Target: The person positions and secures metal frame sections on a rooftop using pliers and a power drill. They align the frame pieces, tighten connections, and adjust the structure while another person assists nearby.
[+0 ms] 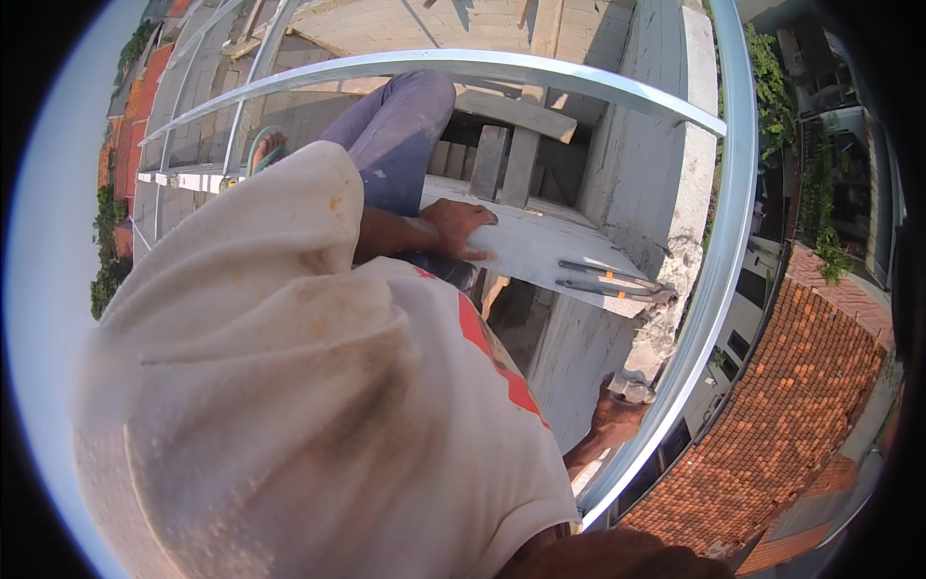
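My left hand (461, 229) lies on a whitish board or ledge (540, 243), its fingers spread and holding nothing. A pair of pincers (608, 280) with dark handles and orange marks lies on the far end of that ledge, apart from both hands. My right hand (615, 422) is low on the right, between the rough broken wall top (678, 265) and a silver metal channel (738, 212). Its fingers are curled against a grey lump (632, 388), whose kind I cannot make out. Part of the right hand's grip is hidden.
A thin silver beam (434, 63) crosses in front and meets the channel. Wooden planks (526, 116) span an opening beside my bent leg (395, 145). Beyond the channel the ground drops away to a tiled roof (772, 405). A sandalled foot (267, 148) rests at left.
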`<state>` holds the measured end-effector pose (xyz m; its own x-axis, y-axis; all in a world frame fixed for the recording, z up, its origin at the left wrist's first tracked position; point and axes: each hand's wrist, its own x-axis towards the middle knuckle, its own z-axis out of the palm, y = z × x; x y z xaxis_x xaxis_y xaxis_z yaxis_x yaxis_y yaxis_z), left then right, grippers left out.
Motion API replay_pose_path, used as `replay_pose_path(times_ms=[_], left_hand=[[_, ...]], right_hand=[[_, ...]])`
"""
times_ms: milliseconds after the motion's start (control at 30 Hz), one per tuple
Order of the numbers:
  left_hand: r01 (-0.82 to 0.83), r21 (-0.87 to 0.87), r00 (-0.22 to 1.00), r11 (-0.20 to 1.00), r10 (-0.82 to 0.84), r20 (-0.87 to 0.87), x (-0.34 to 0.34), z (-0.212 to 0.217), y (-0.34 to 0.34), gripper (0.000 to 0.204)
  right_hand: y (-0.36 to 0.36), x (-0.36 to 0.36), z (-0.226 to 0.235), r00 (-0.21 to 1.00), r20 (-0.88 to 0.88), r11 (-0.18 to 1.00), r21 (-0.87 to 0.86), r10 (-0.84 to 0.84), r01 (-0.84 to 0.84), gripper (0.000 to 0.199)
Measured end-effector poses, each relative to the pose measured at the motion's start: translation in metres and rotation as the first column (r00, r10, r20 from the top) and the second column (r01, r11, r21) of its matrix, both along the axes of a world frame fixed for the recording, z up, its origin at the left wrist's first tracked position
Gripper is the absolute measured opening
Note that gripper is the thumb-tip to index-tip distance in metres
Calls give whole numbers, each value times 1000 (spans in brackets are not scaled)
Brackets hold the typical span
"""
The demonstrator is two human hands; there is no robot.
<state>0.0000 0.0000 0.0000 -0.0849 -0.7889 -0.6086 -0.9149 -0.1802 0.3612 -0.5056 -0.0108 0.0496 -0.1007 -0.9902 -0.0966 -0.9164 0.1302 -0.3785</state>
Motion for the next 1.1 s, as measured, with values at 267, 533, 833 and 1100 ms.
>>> replay_pose_path(times_ms=[267, 533, 833, 1100], left_hand=[[39, -123, 997, 992, -46, -58, 10, -9, 21, 69], [92, -191, 989, 977, -112, -95, 12, -4, 5, 63], [95, -168, 981, 981, -121, -153, 15, 1, 0, 63], [123, -182, 956, 975, -166, -242, 17, -3, -9, 59]], right_hand=[[-9, 28, -33, 981, -171, 989, 102, -91, 110, 69], [-8, 26, -34, 972, -198, 982, 117, -123, 148, 68], [-9, 31, -25, 974, -141, 972, 130, -178, 196, 76], [1, 13, -41, 967, -215, 980, 110, -139, 165, 87]])
